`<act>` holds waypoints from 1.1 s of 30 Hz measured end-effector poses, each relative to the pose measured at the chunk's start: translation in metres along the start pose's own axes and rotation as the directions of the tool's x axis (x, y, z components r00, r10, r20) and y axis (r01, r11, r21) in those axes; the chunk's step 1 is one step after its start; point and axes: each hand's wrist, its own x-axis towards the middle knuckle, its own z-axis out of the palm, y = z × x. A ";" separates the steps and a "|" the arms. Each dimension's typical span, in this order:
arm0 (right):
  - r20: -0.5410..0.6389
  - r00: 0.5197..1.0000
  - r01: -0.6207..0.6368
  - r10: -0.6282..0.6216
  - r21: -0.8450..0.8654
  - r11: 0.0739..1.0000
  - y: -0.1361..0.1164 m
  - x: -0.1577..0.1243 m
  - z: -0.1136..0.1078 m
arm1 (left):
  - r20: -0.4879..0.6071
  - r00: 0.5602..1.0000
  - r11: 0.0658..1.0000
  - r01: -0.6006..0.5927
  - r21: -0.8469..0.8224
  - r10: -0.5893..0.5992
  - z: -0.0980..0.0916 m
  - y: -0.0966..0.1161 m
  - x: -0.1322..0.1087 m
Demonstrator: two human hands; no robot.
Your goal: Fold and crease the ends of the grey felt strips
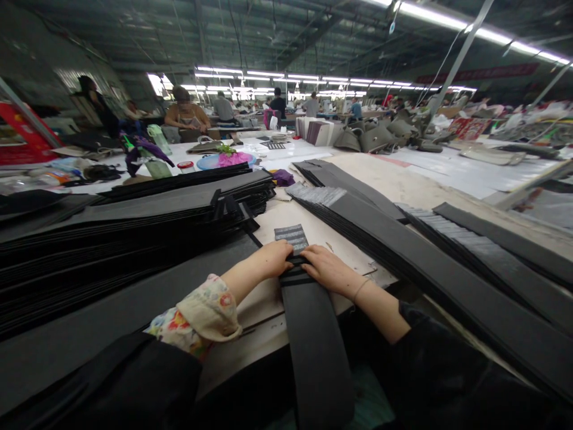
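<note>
A long dark grey strip of sheet material (313,340) runs from the table down toward my lap. Its far end (290,235) carries light grey and black cross bands. My left hand (274,258) pinches the left edge at a black band, its fingers bent and pressed together. Opposite it, my right hand (329,269) has its fingers closed over the right edge at the same band. The fingertips nearly meet across the strip, and what lies beneath them is hidden.
Left of my hands lies a tall stack of dark strips (147,221). Fanned grey strips (385,233) lie to the right. Farther back are a blue basin (208,162) with a pink item, grey bags (376,138) and a co-worker (185,113) at a table.
</note>
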 end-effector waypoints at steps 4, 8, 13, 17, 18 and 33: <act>0.038 0.998 0.052 -0.051 -0.038 0.998 0.001 0.002 -0.001 | 0.008 1.000 1.000 -0.025 0.012 0.025 0.001 0.004 -0.003; 0.024 0.997 0.070 -0.068 -0.106 0.992 -0.004 0.001 0.000 | -0.040 0.998 0.996 -0.047 0.073 0.050 0.008 0.014 -0.012; 0.019 0.995 0.104 -0.102 -0.190 0.976 -0.007 0.000 0.005 | -0.081 0.997 0.994 -0.005 0.112 0.014 0.018 0.022 -0.023; -0.002 0.995 0.096 -0.098 -0.186 0.978 -0.005 -0.001 0.008 | -0.158 0.983 0.996 0.092 0.007 -0.090 0.028 0.020 -0.031; -0.004 0.995 0.093 -0.096 -0.182 0.979 -0.005 -0.001 0.008 | -0.176 0.977 0.992 0.114 -0.045 -0.120 0.029 0.019 -0.033; -0.246 0.955 -0.035 0.166 0.464 0.885 0.011 -0.010 0.023 | -0.477 0.879 0.908 -0.198 -0.370 -0.003 0.053 0.045 -0.044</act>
